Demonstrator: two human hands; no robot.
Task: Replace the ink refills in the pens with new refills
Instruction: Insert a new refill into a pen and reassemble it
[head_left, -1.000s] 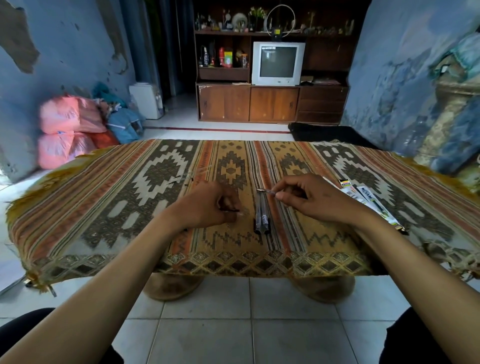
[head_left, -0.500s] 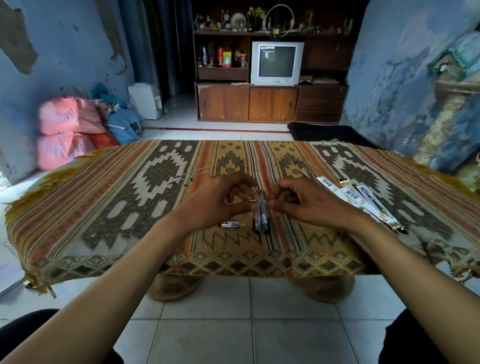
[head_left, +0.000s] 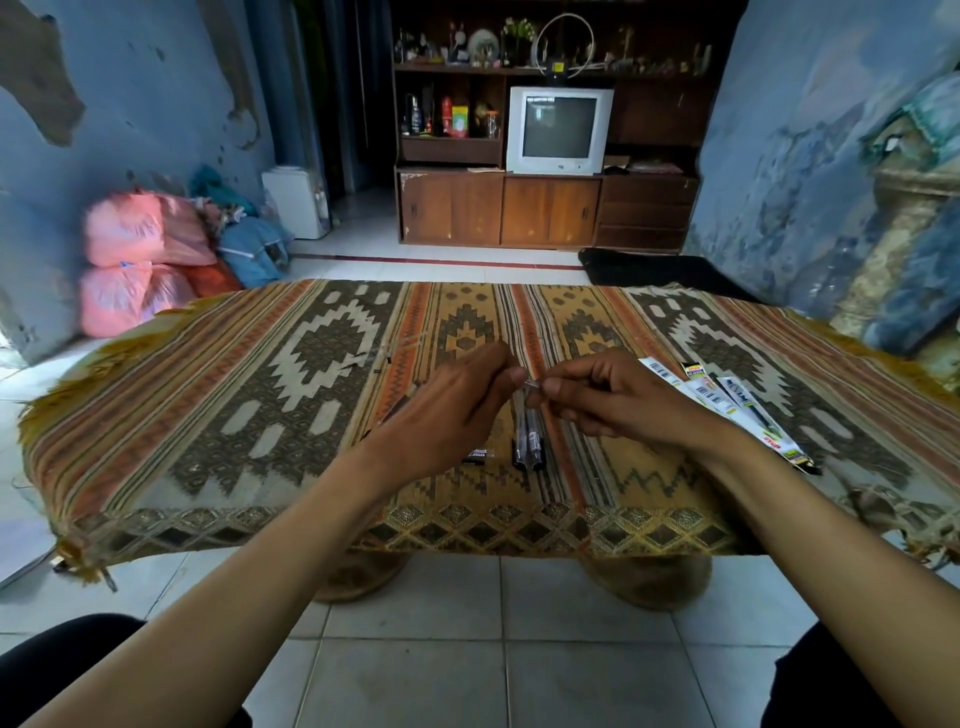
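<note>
**Both hands pinch a small clear pen part over the woven cloth**

On the patterned tablecloth (head_left: 260, 395), the left hand (head_left: 447, 410) curls its fingers and pinches one end of a small clear pen part (head_left: 532, 383). A short dark pen piece (head_left: 479, 455) lies near its wrist, with two pens (head_left: 529, 441) just right of it. The right hand (head_left: 608, 397) pinches the part's other end. Refill packets (head_left: 727, 410) lie further right.

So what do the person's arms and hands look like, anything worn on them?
Both forearms are bare to the frame's edge, with no sleeves showing. The left hand and right hand wear no gloves, and no rings, watch or bracelets are visible.
</note>
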